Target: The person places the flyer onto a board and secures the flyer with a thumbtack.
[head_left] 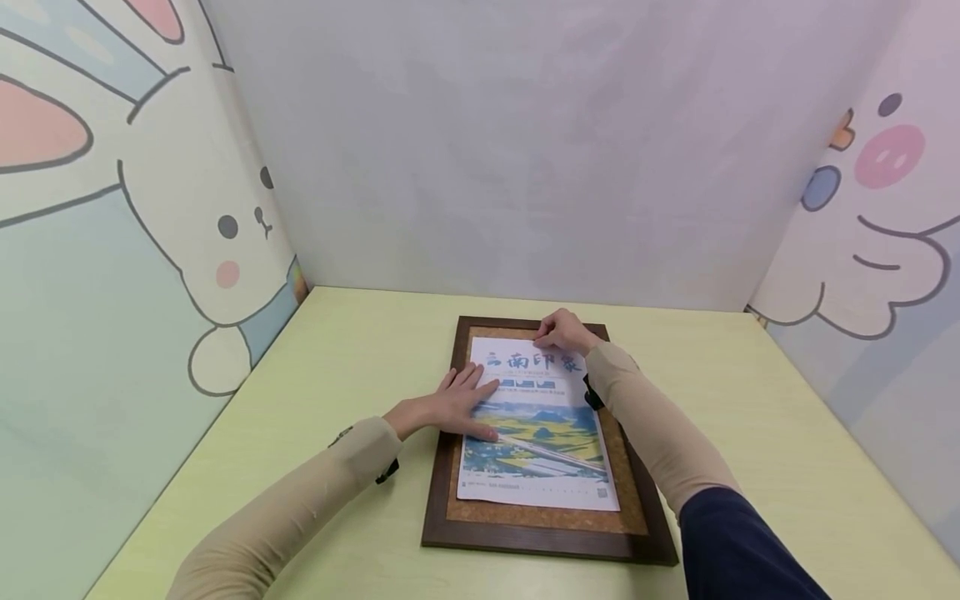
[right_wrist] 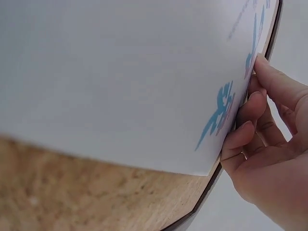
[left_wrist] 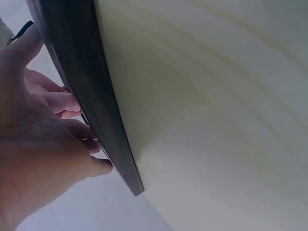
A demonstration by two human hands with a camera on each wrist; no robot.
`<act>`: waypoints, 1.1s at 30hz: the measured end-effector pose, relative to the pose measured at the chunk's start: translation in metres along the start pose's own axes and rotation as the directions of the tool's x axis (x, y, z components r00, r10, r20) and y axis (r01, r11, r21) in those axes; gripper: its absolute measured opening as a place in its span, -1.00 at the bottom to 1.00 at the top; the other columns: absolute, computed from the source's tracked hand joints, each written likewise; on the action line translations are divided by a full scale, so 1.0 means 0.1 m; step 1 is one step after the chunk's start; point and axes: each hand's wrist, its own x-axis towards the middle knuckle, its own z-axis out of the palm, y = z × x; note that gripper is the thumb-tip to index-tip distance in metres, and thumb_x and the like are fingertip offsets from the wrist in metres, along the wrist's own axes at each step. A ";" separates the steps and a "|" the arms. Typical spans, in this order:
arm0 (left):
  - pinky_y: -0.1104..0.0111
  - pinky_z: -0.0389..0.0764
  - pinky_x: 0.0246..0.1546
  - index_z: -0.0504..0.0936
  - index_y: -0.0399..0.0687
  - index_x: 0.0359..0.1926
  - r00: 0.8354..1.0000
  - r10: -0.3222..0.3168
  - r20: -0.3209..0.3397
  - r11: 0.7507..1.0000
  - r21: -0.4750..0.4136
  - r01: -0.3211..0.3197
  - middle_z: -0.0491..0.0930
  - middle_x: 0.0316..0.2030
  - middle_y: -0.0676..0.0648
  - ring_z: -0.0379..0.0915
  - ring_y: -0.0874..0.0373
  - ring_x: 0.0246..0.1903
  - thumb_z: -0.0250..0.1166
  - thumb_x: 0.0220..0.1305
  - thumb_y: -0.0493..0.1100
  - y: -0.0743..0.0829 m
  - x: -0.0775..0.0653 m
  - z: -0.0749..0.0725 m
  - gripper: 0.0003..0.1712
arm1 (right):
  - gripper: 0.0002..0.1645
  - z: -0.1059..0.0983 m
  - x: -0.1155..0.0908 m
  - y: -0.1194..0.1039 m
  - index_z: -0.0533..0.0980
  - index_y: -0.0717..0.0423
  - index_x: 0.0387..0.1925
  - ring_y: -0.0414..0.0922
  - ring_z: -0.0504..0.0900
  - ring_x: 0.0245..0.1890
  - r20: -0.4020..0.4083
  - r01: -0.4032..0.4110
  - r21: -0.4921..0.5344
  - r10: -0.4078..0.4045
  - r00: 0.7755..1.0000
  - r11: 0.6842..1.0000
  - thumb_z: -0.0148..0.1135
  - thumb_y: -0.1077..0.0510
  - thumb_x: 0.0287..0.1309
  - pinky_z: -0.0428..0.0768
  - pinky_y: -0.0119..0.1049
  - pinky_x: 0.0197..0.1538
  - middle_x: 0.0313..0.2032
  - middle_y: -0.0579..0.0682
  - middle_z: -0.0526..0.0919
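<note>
A printed paper poster (head_left: 536, 492) with blue characters and a landscape picture lies on a cork board (head_left: 547, 518) in a dark wooden frame. My left hand (head_left: 453, 408) rests with spread fingers on the poster's left side. In the left wrist view, that hand (left_wrist: 43, 125) reaches across behind the dark frame edge (left_wrist: 91, 86). At the poster's top edge is my right hand (head_left: 566, 331), its fingers bent together. In the right wrist view, thumb and curled fingers of this hand (right_wrist: 274, 130) pinch at the upper edge of the poster (right_wrist: 120, 86); anything between the fingertips is hidden.
The framed board lies on a pale yellow-green table (head_left: 352, 350). Behind the table hangs a plain light backdrop (head_left: 487, 167). Cartoon-printed side panels stand left (head_left: 90, 350) and right (head_left: 900, 350). Cork shows around the poster, widest along its right and bottom sides.
</note>
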 end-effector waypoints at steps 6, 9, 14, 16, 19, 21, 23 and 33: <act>-0.11 -0.33 0.46 -0.06 0.05 0.53 1.000 -0.001 0.005 1.000 0.000 0.001 -0.31 0.54 -0.24 -0.49 -0.12 0.54 0.20 0.16 0.40 -0.02 -0.01 -0.02 0.10 | -0.85 -0.03 0.02 -0.01 0.70 0.13 -0.29 -0.11 0.49 -0.41 0.000 -0.029 0.028 0.029 1.000 0.999 0.33 0.12 0.18 0.42 -0.35 -0.31 -0.30 0.07 0.67; -0.11 -0.33 0.46 -0.07 0.04 0.53 1.000 0.000 0.005 1.000 -0.002 0.000 -0.32 0.53 -0.24 -0.49 -0.12 0.53 0.20 0.17 0.39 -0.03 -0.01 -0.02 0.10 | -0.83 -0.03 0.04 -0.02 0.69 0.13 -0.25 -0.12 0.51 -0.42 -0.011 -0.028 0.025 0.028 1.000 0.999 0.29 0.13 0.21 0.44 -0.37 -0.33 -0.31 0.07 0.66; -0.13 -0.35 0.45 -0.06 0.04 0.53 1.000 0.012 -0.001 1.000 -0.011 -0.012 -0.31 0.53 -0.25 -0.50 -0.13 0.53 0.21 0.17 0.38 -0.02 0.00 -0.02 0.09 | -0.85 -0.02 0.02 0.00 0.67 0.13 -0.29 -0.11 0.51 -0.38 -0.032 -0.022 -0.015 0.021 0.999 1.000 0.25 0.14 0.24 0.43 -0.37 -0.31 -0.33 0.06 0.63; -0.14 -0.35 0.45 -0.06 0.04 0.53 1.000 0.015 0.001 1.000 -0.013 -0.015 -0.31 0.53 -0.25 -0.50 -0.13 0.53 0.21 0.17 0.38 -0.01 0.00 -0.01 0.09 | -0.84 0.00 0.01 0.01 0.67 0.14 -0.29 -0.09 0.51 -0.36 -0.038 -0.020 -0.025 0.019 0.999 1.000 0.25 0.14 0.24 0.43 -0.35 -0.29 -0.33 0.07 0.63; -0.14 -0.36 0.45 -0.06 0.03 0.53 1.000 0.017 0.008 1.000 -0.014 -0.017 -0.31 0.53 -0.25 -0.50 -0.13 0.53 0.21 0.17 0.37 0.01 -0.01 0.00 0.09 | -0.83 0.02 -0.02 0.03 0.68 0.14 -0.30 -0.09 0.51 -0.35 -0.042 -0.019 -0.037 0.017 0.999 0.999 0.24 0.14 0.25 0.42 -0.34 -0.26 -0.32 0.07 0.64; -0.14 -0.36 0.45 -0.06 0.02 0.53 1.000 0.020 0.012 1.000 -0.015 -0.020 -0.31 0.53 -0.26 -0.51 -0.14 0.53 0.21 0.18 0.37 0.02 -0.01 0.00 0.09 | -0.83 0.03 -0.04 0.04 0.68 0.15 -0.31 -0.08 0.51 -0.36 -0.046 -0.021 -0.039 0.019 0.999 0.999 0.24 0.15 0.25 0.42 -0.32 -0.25 -0.33 0.07 0.65; -0.14 -0.35 0.45 -0.06 0.02 0.53 1.000 0.023 0.013 1.000 -0.011 -0.022 -0.31 0.53 -0.26 -0.50 -0.15 0.53 0.21 0.18 0.38 0.02 -0.01 0.00 0.09 | -0.84 0.04 -0.05 0.03 0.67 0.16 -0.33 -0.08 0.51 -0.36 -0.052 -0.017 -0.044 0.015 0.999 0.999 0.24 0.16 0.24 0.42 -0.31 -0.24 -0.34 0.07 0.64; -0.13 -0.34 0.45 -0.05 0.02 0.53 1.000 0.030 -0.003 1.000 0.010 -0.030 -0.32 0.53 -0.27 -0.52 -0.15 0.53 0.20 0.18 0.37 0.02 0.02 -0.06 0.09 | -0.87 -0.03 -0.04 -0.04 0.52 0.17 -0.40 -0.09 0.45 -0.37 -0.084 -0.005 -0.045 0.001 0.996 0.999 0.25 0.19 0.23 0.37 -0.29 -0.22 -0.39 0.04 0.54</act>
